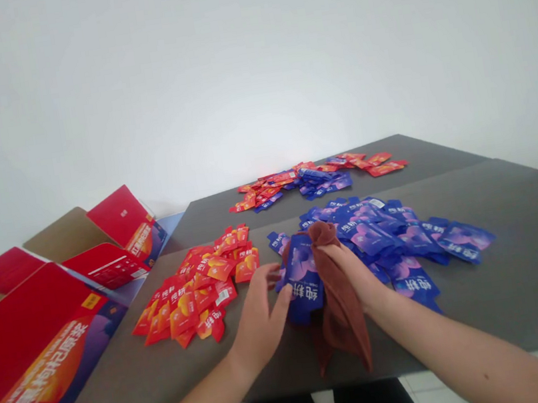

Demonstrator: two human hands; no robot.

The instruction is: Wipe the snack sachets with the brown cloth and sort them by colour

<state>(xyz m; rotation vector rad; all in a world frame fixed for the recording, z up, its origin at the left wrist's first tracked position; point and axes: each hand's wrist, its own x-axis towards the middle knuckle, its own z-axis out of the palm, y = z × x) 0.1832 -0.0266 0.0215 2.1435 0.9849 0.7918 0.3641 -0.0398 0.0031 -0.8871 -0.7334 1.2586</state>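
Near the front of the table, my left hand (262,310) grips the lower left corner of a blue pouch (304,277) between thumb and fingers. The pouch is tilted, its white lettering upside down to me. A brown cloth (338,305) hangs bunched in my right hand (353,273) and lies against the pouch's right side. Part of the cloth also shows behind the pouch. My right fingertips are hidden in the cloth. Just beyond and to the right spreads a heap of blue pouches (369,230). Left of my left hand lies a pile of red pouches (196,290).
Mixed red and blue pouches (316,177) lie at the back of the grey table (523,244). Two open red cartons stand on the left, one nearer (32,344) and one farther (105,253). A white wall (248,63) rises behind.
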